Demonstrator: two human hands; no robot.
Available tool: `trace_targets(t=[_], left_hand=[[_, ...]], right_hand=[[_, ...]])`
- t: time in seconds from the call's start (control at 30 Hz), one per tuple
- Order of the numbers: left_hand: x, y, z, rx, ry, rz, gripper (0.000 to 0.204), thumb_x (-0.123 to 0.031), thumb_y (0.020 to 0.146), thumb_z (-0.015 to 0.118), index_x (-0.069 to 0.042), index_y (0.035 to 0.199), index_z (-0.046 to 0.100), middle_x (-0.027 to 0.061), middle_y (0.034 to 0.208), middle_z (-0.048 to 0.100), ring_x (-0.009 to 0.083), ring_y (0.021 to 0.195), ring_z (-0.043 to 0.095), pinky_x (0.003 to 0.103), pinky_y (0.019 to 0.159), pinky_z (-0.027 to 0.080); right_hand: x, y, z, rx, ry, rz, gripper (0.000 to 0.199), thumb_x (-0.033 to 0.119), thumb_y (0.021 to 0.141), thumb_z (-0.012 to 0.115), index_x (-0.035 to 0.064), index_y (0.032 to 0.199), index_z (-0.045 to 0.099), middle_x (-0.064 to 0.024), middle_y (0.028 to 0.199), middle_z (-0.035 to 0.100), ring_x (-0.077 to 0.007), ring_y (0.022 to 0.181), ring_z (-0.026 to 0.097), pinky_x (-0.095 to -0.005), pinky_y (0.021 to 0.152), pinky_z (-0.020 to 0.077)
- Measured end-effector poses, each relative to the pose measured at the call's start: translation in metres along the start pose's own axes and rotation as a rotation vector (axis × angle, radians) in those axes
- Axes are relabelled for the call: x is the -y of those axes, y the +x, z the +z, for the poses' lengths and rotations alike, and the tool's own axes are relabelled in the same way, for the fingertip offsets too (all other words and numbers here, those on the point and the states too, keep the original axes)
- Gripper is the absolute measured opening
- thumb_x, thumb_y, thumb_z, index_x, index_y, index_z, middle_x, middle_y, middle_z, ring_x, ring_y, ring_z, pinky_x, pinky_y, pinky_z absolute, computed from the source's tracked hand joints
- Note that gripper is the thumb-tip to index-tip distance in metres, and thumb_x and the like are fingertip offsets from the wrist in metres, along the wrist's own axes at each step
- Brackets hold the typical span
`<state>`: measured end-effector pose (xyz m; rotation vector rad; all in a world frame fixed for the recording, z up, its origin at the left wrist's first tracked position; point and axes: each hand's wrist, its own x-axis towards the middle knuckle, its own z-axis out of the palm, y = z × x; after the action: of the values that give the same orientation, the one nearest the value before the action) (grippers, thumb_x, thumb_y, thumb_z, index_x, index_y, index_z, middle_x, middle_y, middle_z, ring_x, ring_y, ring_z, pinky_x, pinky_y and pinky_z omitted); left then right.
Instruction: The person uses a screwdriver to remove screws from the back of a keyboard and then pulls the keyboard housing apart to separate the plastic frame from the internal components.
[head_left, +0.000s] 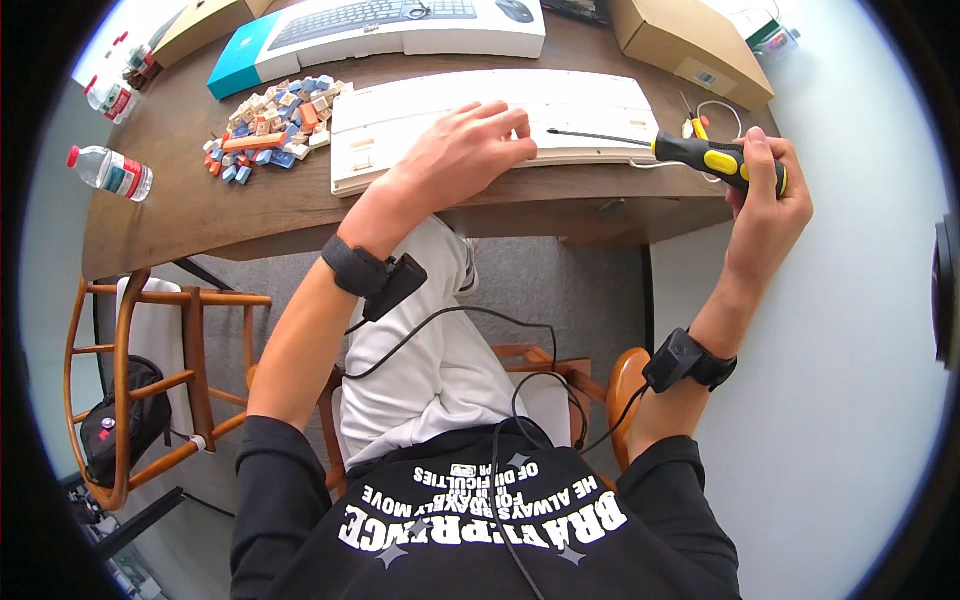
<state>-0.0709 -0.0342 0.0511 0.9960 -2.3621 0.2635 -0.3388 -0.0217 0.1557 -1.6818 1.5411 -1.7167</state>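
A white keyboard [590,100], apparently lying underside up, sits along the near side of the brown table. Over its middle, my left hand [470,145] is bent, with thumb and index fingertip close together; anything between them is too small to make out. My right hand [775,195] is wrapped round the black and yellow handle of a screwdriver [705,158] at the keyboard's right end. The screwdriver's thin shaft lies nearly level and points left, its tip a little right of my left thumb. Loose keycaps [270,130] in blue, orange and cream form a pile left of the keyboard.
A keyboard box [380,35] and a cardboard box [690,50] stand at the back. Near the right edge lie a white cable [725,108] and a small yellow-handled tool [699,127]. A water bottle [112,172] is at the left; a wooden chair [150,380] stands beside the table.
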Motion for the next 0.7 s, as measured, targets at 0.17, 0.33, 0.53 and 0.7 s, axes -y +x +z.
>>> trace_targets(t=[0.17,0.33,0.53,0.7], left_hand=[[0.003,0.012,-0.007,0.111,0.006,0.075,0.012,-0.005,0.082,0.062,-0.005,0.094,0.061,0.0053,0.1,0.06,0.0249,0.097,0.063,0.035,0.081,0.055],[0.008,0.027,-0.014,0.222,0.056,0.195,0.01,-0.004,0.083,0.06,-0.001,0.092,0.059,0.0077,0.102,0.059,0.0261,0.097,0.063,0.037,0.081,0.055],[0.007,0.044,-0.013,0.388,0.083,0.252,0.01,-0.007,0.087,0.059,0.002,0.091,0.057,0.0105,0.098,0.059,0.028,0.094,0.064,0.039,0.079,0.055],[0.002,0.054,-0.009,0.537,0.05,0.089,0.015,-0.014,0.094,0.055,0.002,0.093,0.055,0.0124,0.082,0.06,0.0324,0.082,0.068,0.042,0.075,0.055]], right_hand=[[-0.002,0.003,-0.006,-0.028,0.004,-0.014,0.032,0.03,0.092,0.067,0.0033,0.076,0.065,-0.0022,0.073,0.068,-0.0049,0.054,0.049,-0.0193,0.046,0.0374],[-0.005,0.006,-0.011,-0.06,0.009,-0.031,0.032,0.031,0.092,0.068,0.0037,0.075,0.065,0.0,0.068,0.063,-0.0048,0.054,0.049,-0.02,0.047,0.0376],[-0.014,0.01,-0.019,-0.087,0.036,-0.037,0.032,0.032,0.091,0.07,0.0038,0.075,0.065,0.0035,0.061,0.052,-0.0036,0.052,0.047,-0.0196,0.046,0.0357],[-0.017,0.012,-0.026,-0.083,-0.016,-0.01,0.028,0.031,0.092,0.067,0.007,0.079,0.067,0.0009,0.076,0.067,-0.0049,0.062,0.055,-0.0183,0.049,0.0442]])
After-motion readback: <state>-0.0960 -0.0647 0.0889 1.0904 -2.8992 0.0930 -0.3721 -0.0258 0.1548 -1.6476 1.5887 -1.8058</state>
